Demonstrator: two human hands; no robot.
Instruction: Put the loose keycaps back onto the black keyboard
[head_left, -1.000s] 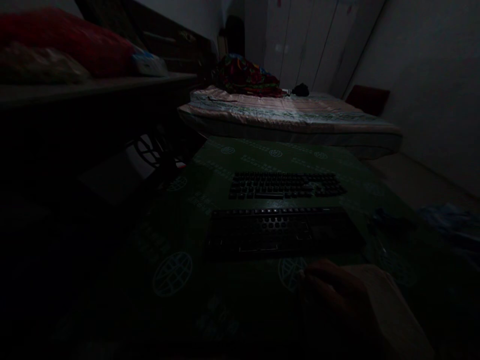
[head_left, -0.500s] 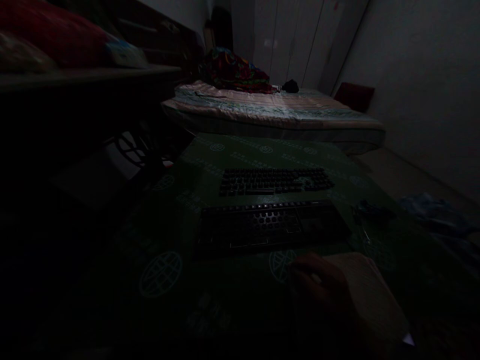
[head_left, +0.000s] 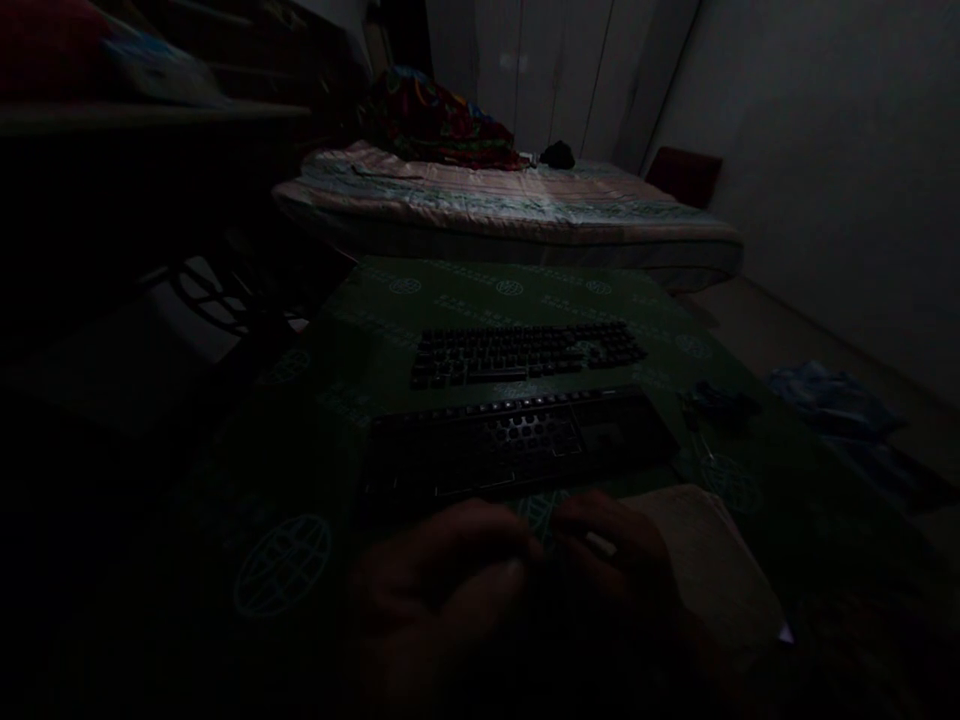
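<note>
In dim light, my left hand (head_left: pixel 442 580) is low in the head view with its thumb and fingers brought together. My right hand (head_left: pixel 630 560) is just beside it, fingers curled. A small pale bit shows at the right fingers; I cannot make out what it is or what either hand grips. Beyond the hands lies a black keyboard (head_left: pixel 622 435), its main area apparently stripped of keycaps, a top row still on. Behind it, loose black keycaps (head_left: pixel 487 355) are laid out in keyboard order. A pale, flat cloth or pad (head_left: pixel 712 560) lies partly behind my right hand.
A green table cover (head_left: pixel 337 340) with printed globes carries everything. Dark small items (head_left: pixel 720 400) lie at its right. A bed (head_left: pixel 525 215) stands past the far edge, a shelf (head_left: pixel 247 110) at left, and crumpled fabric (head_left: pixel 832 395) on the floor at right.
My left hand has come into view from below and now is close to my right hand. The whole scene has shifted slightly left and up as the head turned.
</note>
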